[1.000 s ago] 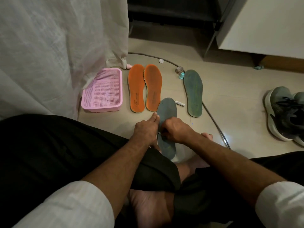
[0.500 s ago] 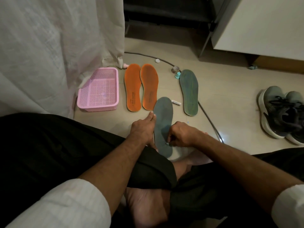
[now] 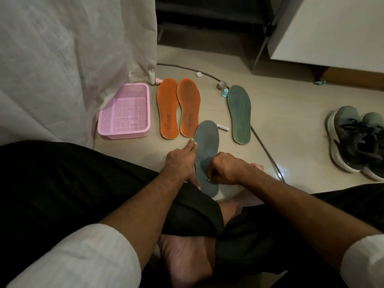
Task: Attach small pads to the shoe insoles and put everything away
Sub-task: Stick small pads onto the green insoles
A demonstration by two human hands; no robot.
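Grey-green insole (image 3: 206, 150) is the one being worked on. It lies on the floor (image 3: 280, 125) right in front of the crossed legs, long axis running away from the body, toe end pointing off toward the orange pair (image 3: 178, 108). The left hand (image 3: 180, 161) sits on its left edge, fingers fairly straight and pressing along the rim, not wrapped around anything. The right hand (image 3: 225, 169) is on the heel half with its fingers curled tight, as if pinching or pressing something small against the surface. I'd guess that's the pad, but it's too tiny to be sure. The right hand is nearer the heel spot where the work is, so I'd expect the left just steadies the insole.

A second green insole (image 3: 239, 114) lies further right, well apart, with a small white tube (image 3: 222, 127) between the two. Tape roll (image 3: 222, 85) and a teal cap (image 3: 225, 93) are by its toe. The pink basket (image 3: 124, 112) is off to the left of the orange pair, sneakers (image 3: 357, 142) far right.
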